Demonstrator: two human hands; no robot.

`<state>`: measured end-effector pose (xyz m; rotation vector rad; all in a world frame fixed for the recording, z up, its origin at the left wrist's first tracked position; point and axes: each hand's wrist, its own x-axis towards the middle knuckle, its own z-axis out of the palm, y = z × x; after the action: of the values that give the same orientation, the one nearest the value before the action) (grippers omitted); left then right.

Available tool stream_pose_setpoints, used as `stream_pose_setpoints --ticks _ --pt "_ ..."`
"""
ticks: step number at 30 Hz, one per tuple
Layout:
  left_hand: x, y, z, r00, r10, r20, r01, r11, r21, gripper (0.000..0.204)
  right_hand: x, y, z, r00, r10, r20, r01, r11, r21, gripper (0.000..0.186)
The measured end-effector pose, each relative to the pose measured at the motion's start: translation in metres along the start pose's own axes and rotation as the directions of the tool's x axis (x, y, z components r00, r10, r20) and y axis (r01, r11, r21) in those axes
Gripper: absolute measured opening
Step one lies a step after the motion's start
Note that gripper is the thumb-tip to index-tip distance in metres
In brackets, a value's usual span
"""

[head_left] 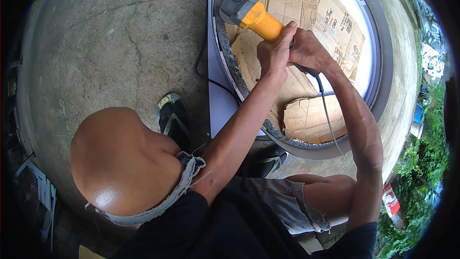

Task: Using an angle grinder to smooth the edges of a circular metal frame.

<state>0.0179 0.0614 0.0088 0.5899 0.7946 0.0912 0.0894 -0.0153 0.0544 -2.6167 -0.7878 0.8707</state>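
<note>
Hands are wrapped together round the yellow angle grinder: the left hand and right hand are both clamped on its body, its grey head steadied over the round frame's patterned rim. Flattened brown cardboard, printed with dark label marks, is laid inside the frame.

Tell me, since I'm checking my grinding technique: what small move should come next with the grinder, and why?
Probably ease the yellow angle grinder a little further along the round metal rim. Both the left hand and the right hand grip its body, and its grey head sits right at the rim's edge, with cardboard lying inside the ring. Keep the cord behind the hands.
</note>
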Motion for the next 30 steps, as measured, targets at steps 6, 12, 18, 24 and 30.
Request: stream_pose_setpoints --ticks 6,12,18,24,30 --pt "-0.003 -0.002 0.002 0.997 -0.071 -0.015 0.069 0.993 -0.097 0.042 0.0 -0.003 0.0 1.0 0.011 0.022 -0.012 0.999 0.049 0.051" --pt "0.002 -0.007 0.0 1.0 0.005 0.027 -0.003 0.995 -0.098 0.04 0.0 -0.004 -0.001 0.999 0.045 0.017 -0.045 0.999 0.015 0.049" --pt "0.001 -0.012 0.004 1.0 0.014 0.018 -0.012 0.995 -0.101 0.034 -0.002 0.004 0.0 0.999 0.045 -0.024 -0.044 0.999 0.031 0.049" --pt "0.002 -0.013 0.004 0.998 0.064 -0.001 -0.064 0.991 -0.12 0.034 -0.001 0.004 0.001 1.0 0.007 0.002 -0.007 0.999 0.049 0.049" --pt "0.002 -0.01 0.001 0.997 0.078 -0.005 -0.078 0.983 -0.167 0.035 0.002 -0.007 -0.006 0.999 0.0 0.042 0.001 1.0 -0.03 0.051"
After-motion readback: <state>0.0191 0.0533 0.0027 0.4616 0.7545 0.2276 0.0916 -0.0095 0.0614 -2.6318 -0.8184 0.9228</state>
